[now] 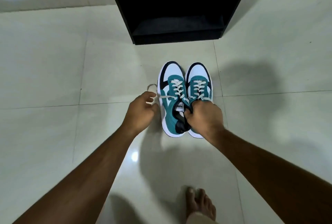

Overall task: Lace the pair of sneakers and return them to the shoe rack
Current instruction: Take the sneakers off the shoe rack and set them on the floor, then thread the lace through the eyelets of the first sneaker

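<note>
Two teal, white and black sneakers stand side by side on the floor, toes pointing away from me: the left sneaker [170,90] and the right sneaker [199,82]. Both carry white laces crossed up the front. My right hand [204,116] grips the inner collars of both shoes at the tongues. My left hand [141,112] is just left of the left sneaker, fingers curled around a loose white lace end [152,87] that loops out to the side. The black shoe rack [177,8] stands open straight ahead, its lower shelf bare.
Glossy pale floor tiles [53,80] spread all around. My bare foot [199,204] is at the bottom edge, behind the shoes. A wall skirting runs along the top of the view beside the rack.
</note>
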